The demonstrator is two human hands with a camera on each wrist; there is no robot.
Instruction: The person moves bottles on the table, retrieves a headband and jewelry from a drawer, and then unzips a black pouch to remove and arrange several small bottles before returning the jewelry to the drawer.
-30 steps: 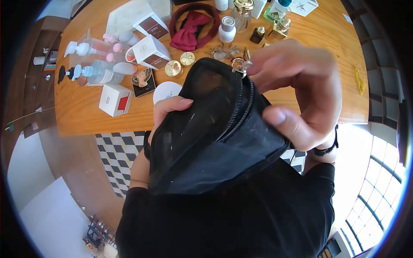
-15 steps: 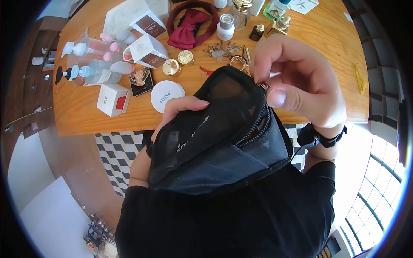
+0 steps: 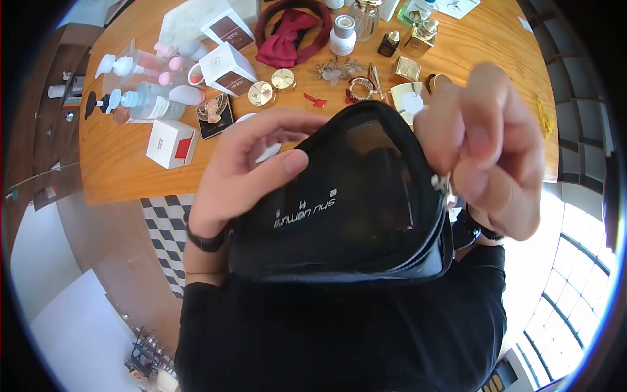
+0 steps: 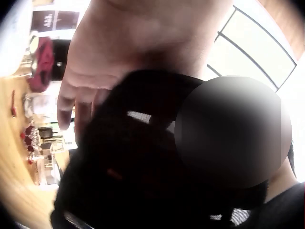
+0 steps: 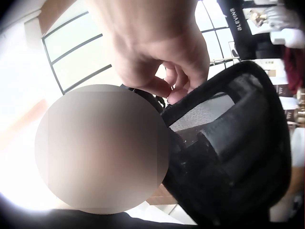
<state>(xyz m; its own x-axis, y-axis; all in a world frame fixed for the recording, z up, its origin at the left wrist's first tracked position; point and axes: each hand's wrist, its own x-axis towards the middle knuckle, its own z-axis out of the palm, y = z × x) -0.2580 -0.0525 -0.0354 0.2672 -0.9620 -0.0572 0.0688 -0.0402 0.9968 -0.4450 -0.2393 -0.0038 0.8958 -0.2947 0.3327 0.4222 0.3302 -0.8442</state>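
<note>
A black cosmetic bag [image 3: 326, 196] with a see-through panel and white lettering is held up in front of the body. The left hand [image 3: 251, 163] grips its left side, thumb on the printed face and fingers round the far edge. At the bag's right side the right hand [image 3: 490, 150] pinches the metal zipper pull [image 3: 441, 185] between thumb and curled fingers. The zipper track [image 3: 424, 251] runs down the right edge. In the right wrist view the bag's dark side [image 5: 238, 143] shows below the right hand [image 5: 157, 57]. The bag's contents are mostly hidden.
Beyond the bag, the wooden table [image 3: 130, 176] carries pump bottles [image 3: 157, 104], white boxes [image 3: 173, 145], round gold-lidded jars [image 3: 262, 94], a dark red bow headband [image 3: 284, 42], a beaded bracelet [image 3: 360, 88], perfume bottles [image 3: 421, 39] and a small gold-lidded box [image 3: 406, 69].
The bag has turned so its printed face shows more. The right hand, pinching the zipper pull, has moved toward the body and right. The left hand has shifted farther over the bag's left side.
</note>
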